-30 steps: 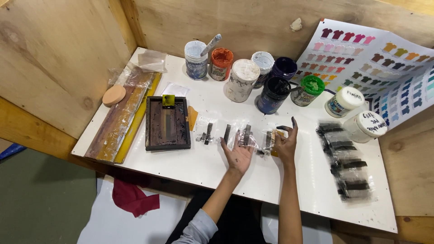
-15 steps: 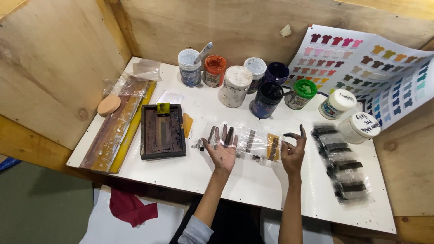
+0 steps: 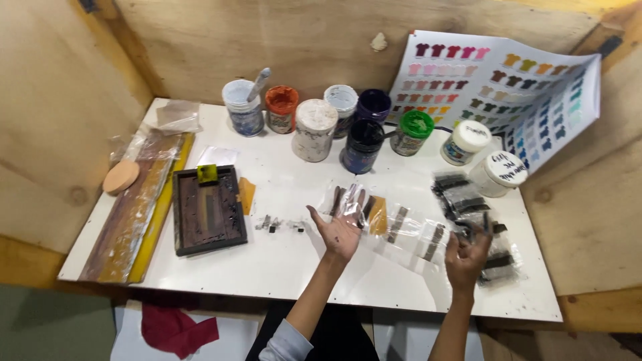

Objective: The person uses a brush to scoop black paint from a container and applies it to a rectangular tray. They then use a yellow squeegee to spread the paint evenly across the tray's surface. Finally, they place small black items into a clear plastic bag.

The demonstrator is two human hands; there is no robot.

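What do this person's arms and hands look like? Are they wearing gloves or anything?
No gloves: both the left hand and the right hand are bare, with dark smudges on the fingers. The left arm has a light grey sleeve pushed up to about the elbow. The right forearm is bare as far as the picture shows.

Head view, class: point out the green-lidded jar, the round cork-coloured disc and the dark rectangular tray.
green-lidded jar (image 3: 414, 125), head view, on its green lid.
round cork-coloured disc (image 3: 121, 176), head view, centre of its flat top.
dark rectangular tray (image 3: 208, 211), head view, on its inner floor.
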